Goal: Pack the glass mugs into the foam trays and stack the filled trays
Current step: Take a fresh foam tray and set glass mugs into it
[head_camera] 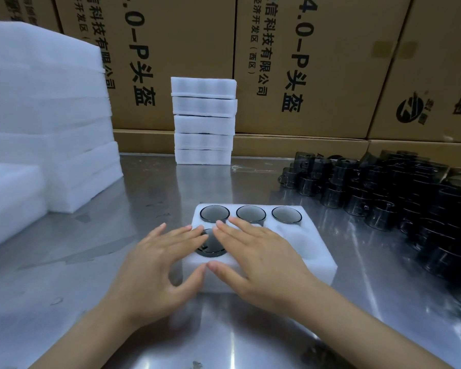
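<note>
A white foam tray (314,259) lies on the steel table before me. Its far row holds three dark glass mugs (251,213). A fourth dark mug (210,246) sits in the near-left pocket, partly hidden under my fingers. My left hand (157,265) and my right hand (253,262) lie flat and spread over that mug and the tray's near edge, thumbs almost touching, fingers apart. The near-right pocket (301,241) holds nothing. Whether the near-middle pocket holds a mug is hidden by my right hand.
A stack of several filled foam trays (204,121) stands at the back centre. Many loose dark glass mugs (399,198) crowd the table's right side. Piles of foam sheets (45,115) fill the left. Cardboard boxes (317,62) wall the back.
</note>
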{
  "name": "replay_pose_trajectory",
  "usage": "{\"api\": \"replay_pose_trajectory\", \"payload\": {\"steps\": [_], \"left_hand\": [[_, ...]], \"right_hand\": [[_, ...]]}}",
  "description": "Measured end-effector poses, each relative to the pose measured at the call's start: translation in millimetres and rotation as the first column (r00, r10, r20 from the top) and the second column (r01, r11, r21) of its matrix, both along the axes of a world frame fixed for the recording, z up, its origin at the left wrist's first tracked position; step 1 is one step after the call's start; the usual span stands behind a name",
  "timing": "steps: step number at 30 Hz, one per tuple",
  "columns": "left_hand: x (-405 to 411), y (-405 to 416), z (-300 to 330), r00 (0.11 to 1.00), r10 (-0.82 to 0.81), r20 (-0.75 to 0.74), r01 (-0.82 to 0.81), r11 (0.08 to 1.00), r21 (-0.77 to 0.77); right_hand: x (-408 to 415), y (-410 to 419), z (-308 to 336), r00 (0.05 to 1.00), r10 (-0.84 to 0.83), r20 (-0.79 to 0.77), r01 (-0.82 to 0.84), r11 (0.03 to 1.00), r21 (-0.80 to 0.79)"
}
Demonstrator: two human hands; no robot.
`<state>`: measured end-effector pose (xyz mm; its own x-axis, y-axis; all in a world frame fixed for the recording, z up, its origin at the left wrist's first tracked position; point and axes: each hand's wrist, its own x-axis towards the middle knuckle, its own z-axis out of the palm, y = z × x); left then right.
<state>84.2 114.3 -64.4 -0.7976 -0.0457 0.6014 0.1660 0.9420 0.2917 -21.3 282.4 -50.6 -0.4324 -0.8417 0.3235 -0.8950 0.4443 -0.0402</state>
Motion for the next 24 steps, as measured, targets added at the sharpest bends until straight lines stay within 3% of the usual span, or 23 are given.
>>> {"api": "replay_pose_trajectory", "payload": {"steps": [3,6,10,13,15,18,24], "left_hand": [[-0.5,-0.7,-2.7,1.0,-0.027,0.001,0.026,0.99,0.138],[-7.0,-4.8,-6.3,0.998,-0.064,0.002,0.061,0.957,0.284],[-25.1,-17.9,-12.5,0.996,-0.088,0.014,0.059,0.766,0.64],[-45.0,-25.4,-15.1,0.993,-0.097,0.074,0.005,0.637,0.771],[-57.0,-25.7,-12.0,0.987,-0.126,0.102,-0.012,0.571,0.821],[-69.3,-23.3,-10.2,0.984,-0.137,0.115,-0.018,0.565,0.825],[-74.9,-22.5,-14.3,0.99,-0.121,0.076,0.008,0.582,0.813]], "right_hand": [[0.5,0.9,2.5,0.999,0.02,0.034,-0.02,1.0,-0.016],[-2.9,4.2,12.6,0.996,0.03,0.082,-0.015,0.983,-0.183],[-38.6,21.7,25.0,0.984,-0.155,0.085,0.176,0.85,-0.496],[-80.4,43.8,21.4,0.921,-0.333,0.204,0.386,0.696,-0.605],[-104.7,58.9,9.9,0.851,-0.446,0.277,0.518,0.628,-0.58],[-129.7,74.9,-12.6,0.762,-0.571,0.305,0.636,0.575,-0.514],[-169.4,71.6,-26.9,0.694,-0.689,0.207,0.68,0.533,-0.504]]}}
